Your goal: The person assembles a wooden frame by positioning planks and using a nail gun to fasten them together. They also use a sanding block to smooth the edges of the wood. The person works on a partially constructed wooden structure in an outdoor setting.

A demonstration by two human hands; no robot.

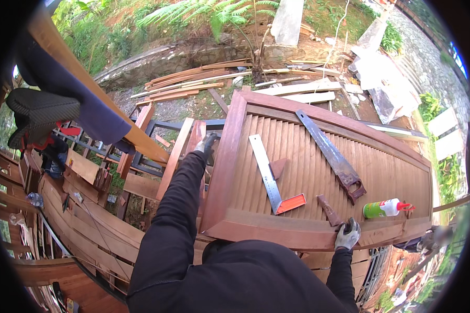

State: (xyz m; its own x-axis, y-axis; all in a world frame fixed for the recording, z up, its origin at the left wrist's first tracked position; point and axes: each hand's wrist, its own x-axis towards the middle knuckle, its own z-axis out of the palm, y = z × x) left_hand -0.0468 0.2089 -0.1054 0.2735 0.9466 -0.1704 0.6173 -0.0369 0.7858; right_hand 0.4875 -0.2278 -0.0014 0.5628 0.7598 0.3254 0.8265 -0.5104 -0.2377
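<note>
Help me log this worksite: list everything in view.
Louvred panel: 1, brown, centre
Handsaw: 1, grey and brown, on panel
Try square: 1, silver and orange, left of handsaw
Squeeze bottle: 1, green, white, red, panel's near right
Wood offcuts: 2, brown, on panel
Boards: many, brown or pale, beyond panel
Fern: 1, green, top centre
Sheeting: 1 area, whitish, upper right
Beam: 1, brown, upper left
Another person's shoe: at least 1, grey, left
Left hand: 1, grey glove, panel's left end
Right hand: 1, grey glove, panel's near edge

Head fisheye, downward over nearby panel (pixel 308 177)
</note>
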